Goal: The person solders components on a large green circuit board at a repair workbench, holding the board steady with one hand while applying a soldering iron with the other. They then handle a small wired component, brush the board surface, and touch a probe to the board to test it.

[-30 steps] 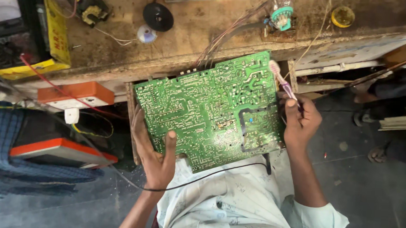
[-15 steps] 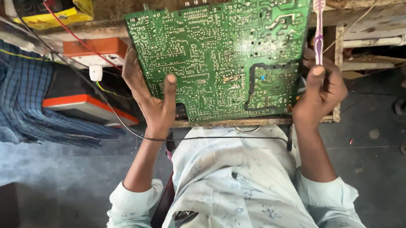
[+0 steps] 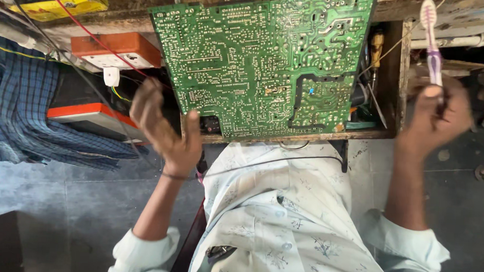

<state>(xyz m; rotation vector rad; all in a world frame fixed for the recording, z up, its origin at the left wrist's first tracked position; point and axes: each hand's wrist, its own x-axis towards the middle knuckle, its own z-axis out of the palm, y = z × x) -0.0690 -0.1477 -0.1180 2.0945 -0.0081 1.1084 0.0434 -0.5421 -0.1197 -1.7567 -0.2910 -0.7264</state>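
A large green circuit board (image 3: 256, 60), solder side up, lies across an open wooden drawer (image 3: 402, 78) at the edge of a workbench. My left hand (image 3: 166, 130) is blurred at the board's lower left corner. Its fingers are spread and its thumb is right at the corner, with no clear grip on the board. My right hand (image 3: 436, 114) is off to the right of the drawer, closed around a purple and white toothbrush (image 3: 431, 46) that points upward, away from the board.
An orange and white box (image 3: 115, 51) and a yellow box (image 3: 79, 1) sit left of the board, joined by a red wire (image 3: 88, 34). A blue checked cloth (image 3: 15, 104) hangs at the left. A screwdriver (image 3: 376, 46) lies in the drawer. A black cable (image 3: 273, 162) crosses my lap.
My left hand has loosened from its grip on the board's lower left edge. My right hand has carried the toothbrush rightward, off the board. The view has moved closer.
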